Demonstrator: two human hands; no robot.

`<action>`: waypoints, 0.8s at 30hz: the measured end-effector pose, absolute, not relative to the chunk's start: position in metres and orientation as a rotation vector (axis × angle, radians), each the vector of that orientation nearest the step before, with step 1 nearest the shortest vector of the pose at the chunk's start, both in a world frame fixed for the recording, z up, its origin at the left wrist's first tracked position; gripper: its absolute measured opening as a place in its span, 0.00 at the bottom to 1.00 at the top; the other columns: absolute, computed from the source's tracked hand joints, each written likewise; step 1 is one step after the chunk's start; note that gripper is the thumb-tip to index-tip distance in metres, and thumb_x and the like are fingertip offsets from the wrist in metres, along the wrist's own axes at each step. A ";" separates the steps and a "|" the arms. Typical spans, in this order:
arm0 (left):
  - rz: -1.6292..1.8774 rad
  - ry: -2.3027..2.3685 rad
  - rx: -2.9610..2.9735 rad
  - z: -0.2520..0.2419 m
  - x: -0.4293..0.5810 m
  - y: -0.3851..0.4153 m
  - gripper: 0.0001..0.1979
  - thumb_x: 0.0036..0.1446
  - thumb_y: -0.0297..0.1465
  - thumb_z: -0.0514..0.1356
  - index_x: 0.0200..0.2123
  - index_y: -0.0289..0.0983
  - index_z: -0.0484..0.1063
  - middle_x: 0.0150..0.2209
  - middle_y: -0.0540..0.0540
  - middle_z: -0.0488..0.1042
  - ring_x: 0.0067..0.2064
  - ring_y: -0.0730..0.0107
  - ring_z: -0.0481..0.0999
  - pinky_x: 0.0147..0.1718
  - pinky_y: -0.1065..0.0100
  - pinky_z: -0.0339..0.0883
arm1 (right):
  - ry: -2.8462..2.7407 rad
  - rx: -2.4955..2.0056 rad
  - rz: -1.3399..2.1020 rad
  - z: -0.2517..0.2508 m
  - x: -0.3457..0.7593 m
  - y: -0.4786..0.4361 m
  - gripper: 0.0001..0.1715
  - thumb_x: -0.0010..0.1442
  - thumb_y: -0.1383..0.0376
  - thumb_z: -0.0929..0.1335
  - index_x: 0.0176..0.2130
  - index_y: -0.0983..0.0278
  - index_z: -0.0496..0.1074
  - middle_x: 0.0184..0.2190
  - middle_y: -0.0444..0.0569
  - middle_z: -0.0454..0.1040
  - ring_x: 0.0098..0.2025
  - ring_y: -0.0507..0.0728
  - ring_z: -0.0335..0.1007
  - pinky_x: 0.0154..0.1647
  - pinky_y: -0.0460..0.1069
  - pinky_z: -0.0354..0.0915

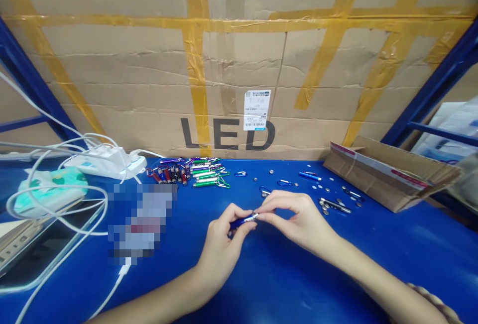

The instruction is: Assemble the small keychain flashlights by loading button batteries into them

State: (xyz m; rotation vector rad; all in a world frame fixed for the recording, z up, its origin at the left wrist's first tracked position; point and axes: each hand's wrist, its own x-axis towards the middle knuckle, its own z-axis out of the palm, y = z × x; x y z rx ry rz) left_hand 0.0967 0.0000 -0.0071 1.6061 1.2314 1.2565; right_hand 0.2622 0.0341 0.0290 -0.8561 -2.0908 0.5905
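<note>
My left hand (224, 237) is closed around a small blue keychain flashlight (242, 222) with a silver end, held above the blue table (284, 274). The fingertips of my right hand (295, 214) pinch at that silver end; whether they grip the end itself or a tiny part there is hidden. Just beyond my right hand lie a carabiner clip (285, 183), a blue flashlight tube (309, 176), a black tube (336, 205) and several button cells (324, 209).
Several flashlights with clips in green, red and purple (207, 177) lie in a pile at the back. An open cardboard box (392, 177) stands at right. On the left are a power strip (112, 162), white cables and a blurred-out phone (145, 222). A large carton (149, 90) rises behind.
</note>
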 end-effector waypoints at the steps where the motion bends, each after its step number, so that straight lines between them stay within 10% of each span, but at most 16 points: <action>1: 1.261 1.240 1.609 -0.008 0.097 0.000 0.04 0.52 0.32 0.58 0.28 0.38 0.67 0.29 0.50 0.77 0.32 0.68 0.75 0.27 0.73 0.64 | -2.104 -0.867 0.586 0.029 0.263 0.034 0.09 0.55 0.61 0.68 0.27 0.61 0.76 0.25 0.47 0.76 0.29 0.53 0.71 0.31 0.47 0.67; 24: 1.316 1.259 1.513 -0.025 0.093 0.024 0.07 0.58 0.31 0.52 0.40 0.37 0.63 0.33 0.47 0.72 0.40 0.67 0.72 0.42 0.66 0.62 | -2.290 -1.113 0.708 -0.010 0.266 0.066 0.13 0.59 0.61 0.64 0.33 0.67 0.74 0.24 0.47 0.74 0.23 0.50 0.67 0.26 0.43 0.61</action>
